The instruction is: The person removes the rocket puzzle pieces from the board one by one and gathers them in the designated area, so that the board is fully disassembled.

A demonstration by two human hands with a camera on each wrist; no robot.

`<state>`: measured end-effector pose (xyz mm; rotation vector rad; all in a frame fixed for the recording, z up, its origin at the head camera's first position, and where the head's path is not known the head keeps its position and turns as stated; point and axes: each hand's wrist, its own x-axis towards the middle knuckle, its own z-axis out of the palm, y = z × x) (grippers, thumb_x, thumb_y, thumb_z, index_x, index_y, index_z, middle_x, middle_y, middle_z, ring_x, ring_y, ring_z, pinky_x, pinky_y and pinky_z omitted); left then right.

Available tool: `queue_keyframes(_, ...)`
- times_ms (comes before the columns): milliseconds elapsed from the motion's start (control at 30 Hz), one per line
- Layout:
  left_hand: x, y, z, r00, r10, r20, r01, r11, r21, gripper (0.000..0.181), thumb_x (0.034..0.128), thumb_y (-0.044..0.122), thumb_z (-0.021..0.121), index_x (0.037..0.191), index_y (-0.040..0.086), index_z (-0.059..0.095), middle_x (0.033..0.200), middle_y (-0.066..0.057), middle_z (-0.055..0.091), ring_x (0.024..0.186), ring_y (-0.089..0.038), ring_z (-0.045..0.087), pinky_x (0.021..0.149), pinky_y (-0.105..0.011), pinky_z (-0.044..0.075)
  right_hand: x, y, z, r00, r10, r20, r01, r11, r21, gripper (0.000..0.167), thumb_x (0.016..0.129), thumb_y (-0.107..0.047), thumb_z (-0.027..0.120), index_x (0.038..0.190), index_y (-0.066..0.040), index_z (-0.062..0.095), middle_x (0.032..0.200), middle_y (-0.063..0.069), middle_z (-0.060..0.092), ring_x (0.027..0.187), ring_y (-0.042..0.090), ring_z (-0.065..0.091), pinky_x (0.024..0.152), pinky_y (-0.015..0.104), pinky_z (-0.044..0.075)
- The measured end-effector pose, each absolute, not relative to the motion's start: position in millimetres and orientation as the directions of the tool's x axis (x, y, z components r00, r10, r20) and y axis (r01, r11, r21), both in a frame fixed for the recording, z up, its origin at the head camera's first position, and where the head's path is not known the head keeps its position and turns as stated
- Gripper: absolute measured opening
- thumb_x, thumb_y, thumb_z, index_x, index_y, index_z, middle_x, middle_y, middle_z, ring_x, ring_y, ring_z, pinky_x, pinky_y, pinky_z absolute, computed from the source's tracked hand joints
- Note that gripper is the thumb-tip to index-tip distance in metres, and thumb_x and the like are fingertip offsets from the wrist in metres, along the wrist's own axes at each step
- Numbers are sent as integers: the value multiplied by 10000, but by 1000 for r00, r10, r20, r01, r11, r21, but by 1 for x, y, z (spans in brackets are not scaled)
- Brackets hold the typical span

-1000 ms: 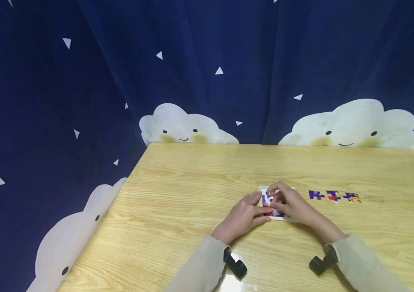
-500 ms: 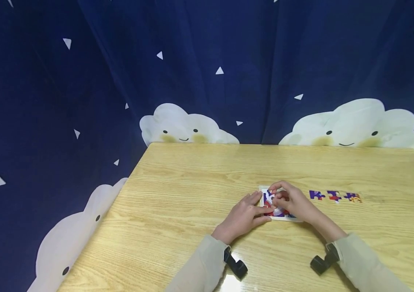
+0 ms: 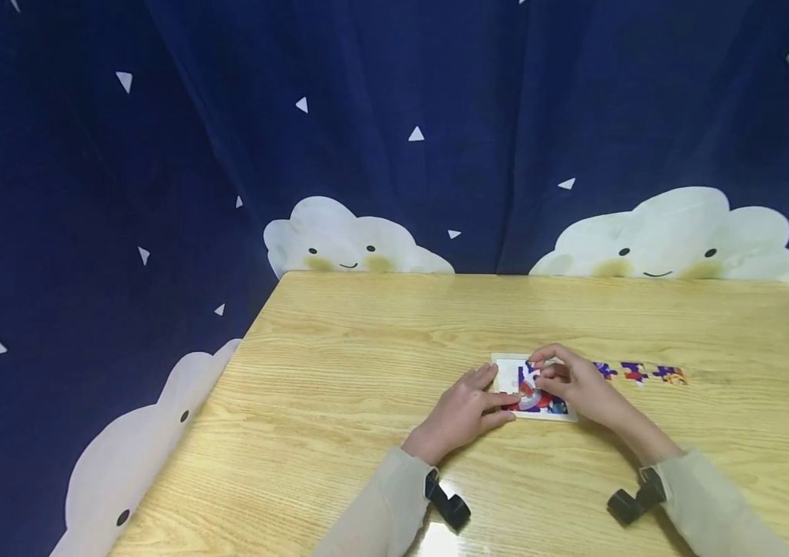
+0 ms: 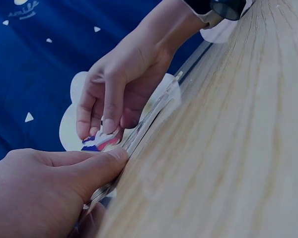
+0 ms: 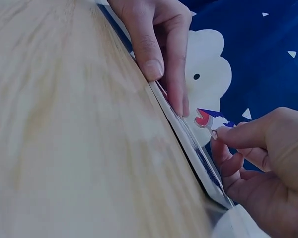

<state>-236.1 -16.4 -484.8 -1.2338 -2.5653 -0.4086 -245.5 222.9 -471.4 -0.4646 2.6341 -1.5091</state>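
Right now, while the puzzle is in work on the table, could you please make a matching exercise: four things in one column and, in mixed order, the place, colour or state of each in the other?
Things:
1. Left grip
2. Right grip
3. Row of loose pieces
4. Curtain

Descriptions:
A. Pinches a puzzle piece
B. Dark blue, with white clouds
C. Touches the left part of the puzzle board
D. On the table, to the right of the board

Right pairs: 1-C; 2-A; 3-D; 4-B

Loose pieces (image 3: 633,374) lie right of the puzzle board (image 3: 509,370).
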Motion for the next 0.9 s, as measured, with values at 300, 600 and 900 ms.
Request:
queue_keyframes(300,-236,-16,-486,-611,709,353,786,598,159,330,949,410,607,1245,284,682,1445,-217,507,1373,-335,485,1158,-420,412,-234,242,-472,-951,-284,118,-241,449,-861,278,915,40,607,1183,-10,555,1144,215,596,865,-4,619,715,172,556)
queue_keyframes(600,-235,-17,-483,-633,706,318,772,608,186,340,964,417,580,1267,288,662,1477,-211,471,1408,-322,441,1188,-411,371,-223,264,-472,-946,-266,185,-297,487,-821,294,886,1,666,1165,-3,574,1044,115,632,839,48,642,695,160,556)
queue_keyframes(900,-234,-16,-484,-633,704,322,770,612,178,341,960,425,583,1262,292,666,1469,-204,487,1401,-316,453,1177,-404,388,-215,286,-479,-933,-269,238,-339,439,-832,307,856,70,662,1146,71,561,1038,-213,586,846,-38,607,701,119,552)
